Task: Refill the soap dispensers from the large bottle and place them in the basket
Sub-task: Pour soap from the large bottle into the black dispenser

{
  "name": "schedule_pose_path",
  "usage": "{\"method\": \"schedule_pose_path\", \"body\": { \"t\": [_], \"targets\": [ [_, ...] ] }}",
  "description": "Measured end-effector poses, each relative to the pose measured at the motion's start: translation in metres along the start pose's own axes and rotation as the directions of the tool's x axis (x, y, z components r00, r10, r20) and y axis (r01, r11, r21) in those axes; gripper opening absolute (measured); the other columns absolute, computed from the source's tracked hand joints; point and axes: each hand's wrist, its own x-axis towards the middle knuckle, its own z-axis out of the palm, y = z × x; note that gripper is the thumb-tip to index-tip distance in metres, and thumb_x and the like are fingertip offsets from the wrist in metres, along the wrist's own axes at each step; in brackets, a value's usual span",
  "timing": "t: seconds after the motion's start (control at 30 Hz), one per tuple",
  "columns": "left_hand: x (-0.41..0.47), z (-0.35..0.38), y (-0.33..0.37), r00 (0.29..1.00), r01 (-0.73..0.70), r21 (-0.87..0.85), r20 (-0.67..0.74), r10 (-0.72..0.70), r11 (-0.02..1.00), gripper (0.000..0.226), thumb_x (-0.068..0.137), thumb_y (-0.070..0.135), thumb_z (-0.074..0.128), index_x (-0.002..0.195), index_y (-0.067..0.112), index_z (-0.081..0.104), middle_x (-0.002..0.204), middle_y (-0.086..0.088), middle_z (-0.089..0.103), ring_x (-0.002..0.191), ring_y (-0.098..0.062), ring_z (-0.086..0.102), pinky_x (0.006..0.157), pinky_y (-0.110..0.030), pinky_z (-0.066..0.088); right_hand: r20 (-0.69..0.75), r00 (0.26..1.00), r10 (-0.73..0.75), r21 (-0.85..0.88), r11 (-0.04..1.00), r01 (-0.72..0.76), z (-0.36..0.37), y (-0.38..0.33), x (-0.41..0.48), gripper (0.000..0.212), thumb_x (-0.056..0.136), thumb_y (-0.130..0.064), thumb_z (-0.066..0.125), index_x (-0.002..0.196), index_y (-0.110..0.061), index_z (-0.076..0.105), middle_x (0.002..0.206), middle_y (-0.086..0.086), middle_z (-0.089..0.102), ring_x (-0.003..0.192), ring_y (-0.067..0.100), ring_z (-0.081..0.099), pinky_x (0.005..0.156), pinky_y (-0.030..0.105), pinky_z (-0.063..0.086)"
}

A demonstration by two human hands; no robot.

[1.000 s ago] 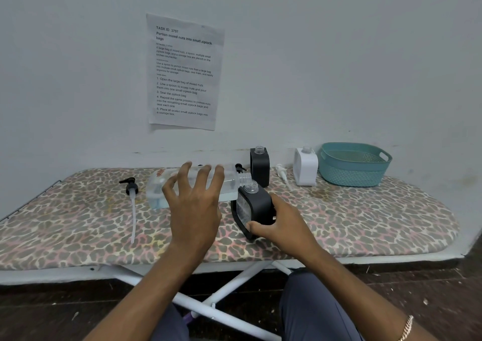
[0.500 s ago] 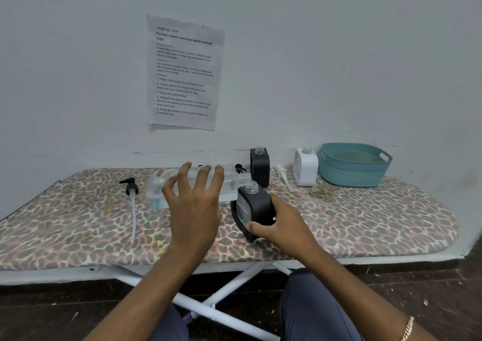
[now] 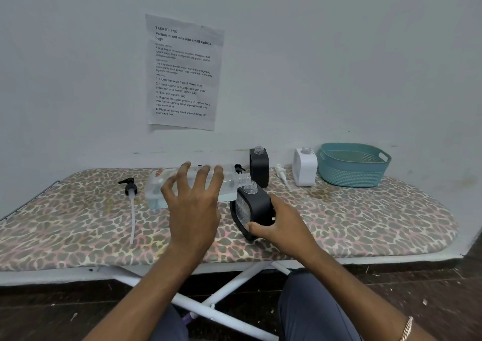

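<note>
My left hand (image 3: 194, 205) grips the large clear bottle (image 3: 156, 190), tipped on its side with its open neck over the mouth of a black dispenser (image 3: 257, 207). My right hand (image 3: 283, 224) holds that dispenser tilted on the board. A second black dispenser (image 3: 259, 167) and a white dispenser (image 3: 304, 167) stand uncapped near the wall. The teal basket (image 3: 352, 166) sits at the far right and looks empty.
A black pump with a long tube (image 3: 131, 202) lies left of the bottle. A white pump (image 3: 281, 172) and a small black pump (image 3: 239, 168) lie near the back dispensers. The ironing board (image 3: 365, 218) has a leopard-print cover; a paper sheet (image 3: 184, 73) hangs on the wall.
</note>
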Motion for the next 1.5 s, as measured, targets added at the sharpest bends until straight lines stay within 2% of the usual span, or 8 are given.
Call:
{"method": "schedule_pose_path", "body": {
  "t": [0.3,0.37,0.8,1.5],
  "targets": [
    [0.0001,0.0001,0.0,1.0,0.004,0.004,0.006,-0.004,1.0,0.078,0.069,-0.005,0.075,0.141,0.021,0.059,0.137,-0.006,0.066,0.138,-0.041,0.046,0.098,-0.057,0.033,0.006,1.0,0.004,-0.01,1.0,-0.004,-0.0004,-0.0009,0.0001,0.058,0.068,-0.053,0.078,0.121,-0.038,0.059,0.104,-0.02,0.069,0.093,-0.008,0.063,0.068,0.01,0.049],
    [0.0002,0.0,0.0003,1.0,0.003,0.004,0.008,-0.003,1.0,0.078,0.069,-0.005,0.075,0.141,0.021,0.059,0.137,-0.006,0.066,0.138,-0.041,0.047,0.098,-0.058,0.034,0.004,1.0,0.001,-0.002,1.0,-0.001,-0.0005,-0.0014,0.0002,0.059,0.068,-0.054,0.078,0.121,-0.039,0.059,0.104,-0.022,0.069,0.094,-0.01,0.063,0.069,0.008,0.048],
    [0.0007,-0.0013,0.0011,1.0,0.007,0.002,0.026,-0.007,1.0,0.079,0.068,-0.005,0.075,0.141,0.021,0.059,0.137,-0.006,0.066,0.138,-0.041,0.045,0.098,-0.058,0.035,0.004,1.0,-0.005,-0.009,1.0,0.005,-0.0006,0.0012,-0.0003,0.055,0.073,-0.043,0.083,0.123,-0.034,0.061,0.1,-0.02,0.069,0.091,-0.012,0.062,0.069,0.005,0.045],
    [0.0005,-0.0017,0.0006,1.0,0.002,0.017,0.02,-0.003,1.0,0.077,0.069,-0.003,0.077,0.14,0.021,0.06,0.138,-0.005,0.066,0.138,-0.041,0.046,0.098,-0.057,0.034,0.008,1.0,0.004,0.003,1.0,-0.004,-0.0004,0.0014,0.0,0.057,0.074,-0.042,0.083,0.126,-0.032,0.062,0.102,-0.018,0.071,0.091,-0.008,0.064,0.069,0.007,0.047]
  ]
}}
